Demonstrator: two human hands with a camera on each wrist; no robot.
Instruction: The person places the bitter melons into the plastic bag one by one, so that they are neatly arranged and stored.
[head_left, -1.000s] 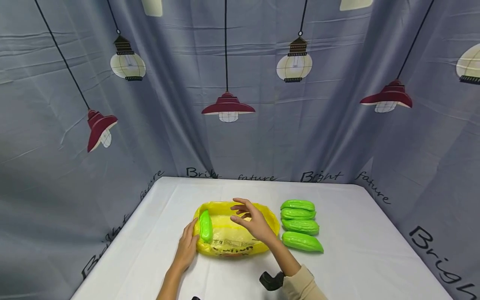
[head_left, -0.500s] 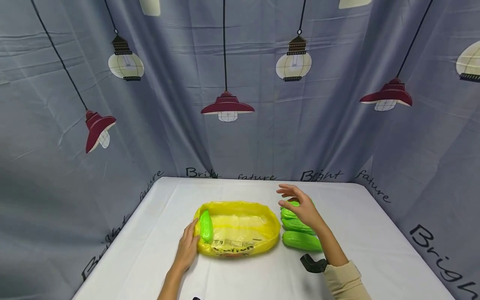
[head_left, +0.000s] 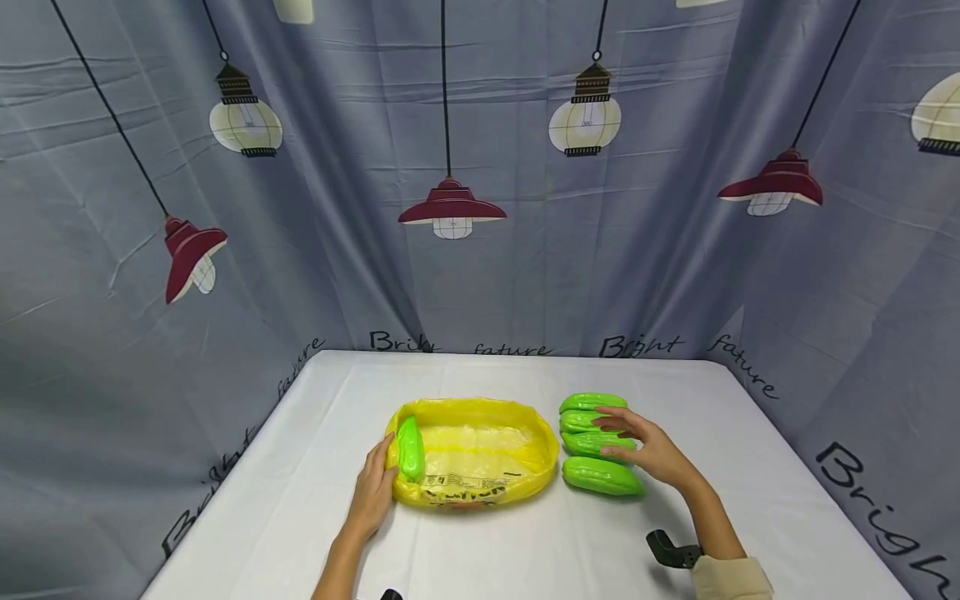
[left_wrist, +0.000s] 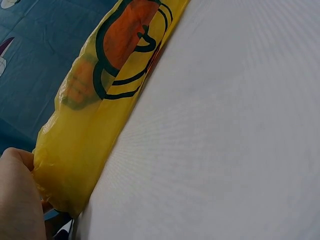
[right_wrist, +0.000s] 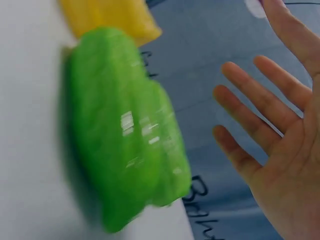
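A yellow plastic bag, spread open into an oval with a printed front, lies on the white table. One bright green bitter melon sits inside it against the left wall. At the bag's left end my left hand holds the rim; the left wrist view shows part of that hand against the yellow side. My right hand hovers over the right side of a column of several bitter melons, fingers spread and holding nothing. In the right wrist view its palm is apart from the glossy, ridged melons.
The white tabletop extends around the bag and melons. Grey-blue curtains printed with lamps and lettering enclose the table's back and sides. A black wrist-worn piece juts out below my right hand.
My right hand has moved from above the bag to the right, then down beside the melon column. My left hand stays at the bag's left end, and the melons have not moved.
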